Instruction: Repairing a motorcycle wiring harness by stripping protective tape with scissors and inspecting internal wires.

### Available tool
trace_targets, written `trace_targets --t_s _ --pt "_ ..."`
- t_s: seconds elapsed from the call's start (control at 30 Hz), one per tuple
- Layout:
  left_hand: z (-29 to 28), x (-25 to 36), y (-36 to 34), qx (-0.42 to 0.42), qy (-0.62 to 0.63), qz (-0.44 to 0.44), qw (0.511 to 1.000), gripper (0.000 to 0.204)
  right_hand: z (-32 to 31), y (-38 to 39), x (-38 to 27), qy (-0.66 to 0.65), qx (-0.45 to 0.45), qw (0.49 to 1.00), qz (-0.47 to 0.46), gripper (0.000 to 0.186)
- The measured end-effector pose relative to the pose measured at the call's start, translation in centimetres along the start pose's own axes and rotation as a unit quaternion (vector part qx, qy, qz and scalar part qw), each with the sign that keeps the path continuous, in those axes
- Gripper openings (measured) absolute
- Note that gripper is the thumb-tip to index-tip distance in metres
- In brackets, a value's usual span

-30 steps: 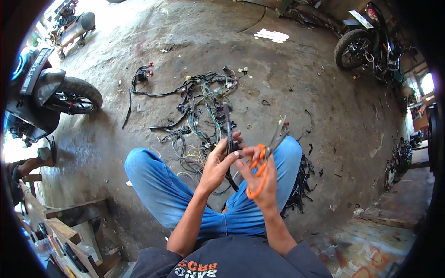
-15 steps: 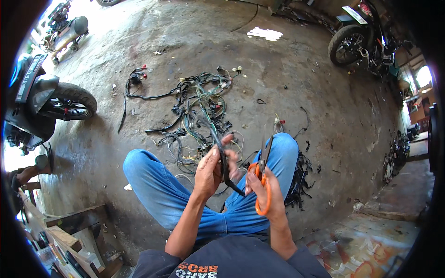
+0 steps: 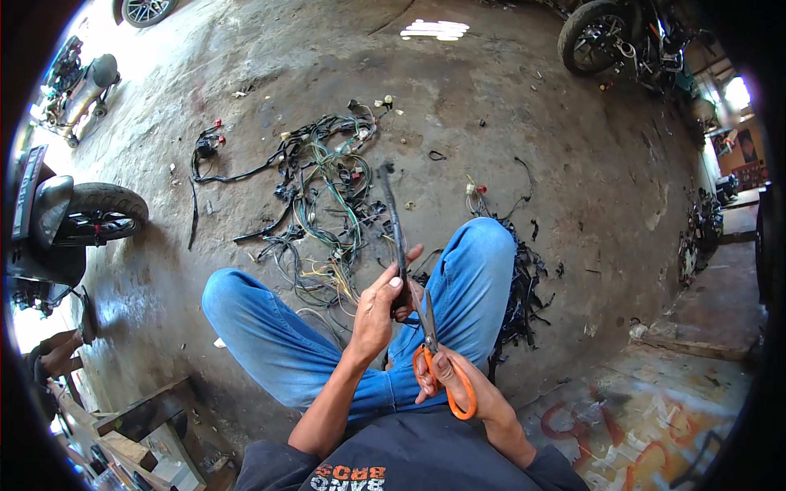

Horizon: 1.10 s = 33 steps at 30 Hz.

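My left hand (image 3: 374, 317) is closed round a black tape-wrapped wire bundle (image 3: 393, 219), whose far end points away from me above my knees. Orange-handled scissors (image 3: 429, 326) are in my right hand (image 3: 468, 383), with fingers through and around the handles. The scissor blades are slightly apart and point at the bundle, close to my left fingers. Whether the blades touch the bundle I cannot tell. Beyond my legs lies a tangled wiring harness (image 3: 334, 190) with green, yellow and black wires and small connectors.
Black scraps (image 3: 524, 307) lie beside my right knee. A small connector with wires (image 3: 475, 189) sits beyond that knee. Motorcycle wheels stand at the left (image 3: 110, 214) and far right (image 3: 591, 39). At lower left is a wooden frame (image 3: 139, 405). Another person's foot (image 3: 84, 327) shows at the left.
The scissors have swung left and nearer to the bundle, and their blades have come closer to my left hand. The bundle now stands out with its far end visible. The whole view has shifted.
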State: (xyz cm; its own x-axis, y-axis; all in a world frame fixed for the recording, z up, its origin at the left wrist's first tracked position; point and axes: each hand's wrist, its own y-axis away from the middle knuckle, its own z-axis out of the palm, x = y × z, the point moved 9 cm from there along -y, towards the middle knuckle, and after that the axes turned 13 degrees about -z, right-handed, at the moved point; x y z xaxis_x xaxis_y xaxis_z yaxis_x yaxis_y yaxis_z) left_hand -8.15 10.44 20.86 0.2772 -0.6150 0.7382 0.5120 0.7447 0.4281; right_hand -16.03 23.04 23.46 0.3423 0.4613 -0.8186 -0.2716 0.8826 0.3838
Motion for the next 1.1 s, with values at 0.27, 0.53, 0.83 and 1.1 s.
trace_targets --t_s 0.27,0.53,0.83,1.1 --pt "3.7 -1.2 -0.3 -0.053 -0.052 -0.017 0.997 0.057 -0.9 0.7 -1.3 0.043 0.042 0.998 -0.009 0.053" --pt "5.2 -1.6 0.1 -0.082 -0.067 -0.041 0.994 0.056 -0.6 1.8 -1.5 -0.027 0.059 0.997 -0.039 0.056" --pt "4.8 -2.0 -0.9 -0.142 0.187 -0.110 0.966 0.072 -1.3 4.2 -1.1 -0.012 0.069 0.997 -0.013 0.051" --pt "5.9 -2.6 -0.7 -0.137 0.144 -0.112 0.974 0.074 -1.5 3.8 -0.9 0.014 0.065 0.998 -0.018 0.050"
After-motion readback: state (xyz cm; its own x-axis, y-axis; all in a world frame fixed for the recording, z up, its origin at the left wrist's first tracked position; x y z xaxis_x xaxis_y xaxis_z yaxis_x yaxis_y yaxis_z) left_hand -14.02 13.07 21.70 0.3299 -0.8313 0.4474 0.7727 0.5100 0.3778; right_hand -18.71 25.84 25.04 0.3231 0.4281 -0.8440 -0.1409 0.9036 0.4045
